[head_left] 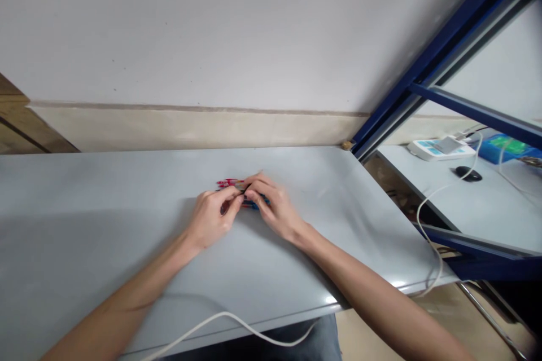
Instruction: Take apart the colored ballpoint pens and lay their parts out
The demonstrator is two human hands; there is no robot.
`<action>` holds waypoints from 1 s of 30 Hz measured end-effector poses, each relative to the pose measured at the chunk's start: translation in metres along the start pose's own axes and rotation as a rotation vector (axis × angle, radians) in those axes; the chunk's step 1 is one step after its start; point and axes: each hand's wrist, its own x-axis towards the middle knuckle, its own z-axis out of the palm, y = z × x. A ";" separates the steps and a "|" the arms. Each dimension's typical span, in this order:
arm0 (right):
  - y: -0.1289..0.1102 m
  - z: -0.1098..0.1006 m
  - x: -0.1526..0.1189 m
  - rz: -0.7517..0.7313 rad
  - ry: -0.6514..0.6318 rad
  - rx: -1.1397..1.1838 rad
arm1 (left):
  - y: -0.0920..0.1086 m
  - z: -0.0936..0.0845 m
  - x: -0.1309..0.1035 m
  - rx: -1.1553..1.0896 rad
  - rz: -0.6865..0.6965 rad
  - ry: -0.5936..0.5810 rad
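Note:
Several slim pens [230, 183] with red and blue parts lie on the grey table [105, 237], partly covered by my hands. My left hand [212, 215] is at their left side, thumb and fingertips pinched on a small dark thing. From the right, my right hand [274, 206] reaches over the pens, its fingers bent and its fingertips meeting those of my left hand. What the fingertips hold between them is too small and hidden to name. Blue pen parts show under my right hand.
A white cable [224, 314] crosses the table's front edge. Behind the table stands a wall [203, 34]. At the right, a blue metal frame [393, 84] separates off another table with a black mouse [468, 174] and a white device [440, 148].

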 end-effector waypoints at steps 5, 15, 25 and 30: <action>0.016 -0.030 0.007 0.206 0.291 -0.176 | 0.013 0.004 -0.002 -0.012 -0.209 -0.096; -0.019 -0.037 0.008 0.370 -0.708 0.220 | 0.021 -0.007 -0.002 0.258 -0.351 -0.216; -0.008 -0.035 0.007 0.375 -0.571 0.239 | 0.013 -0.014 0.001 0.185 -0.402 -0.348; -0.002 -0.037 0.007 0.401 -0.462 0.341 | 0.012 -0.022 0.000 0.071 -0.423 -0.460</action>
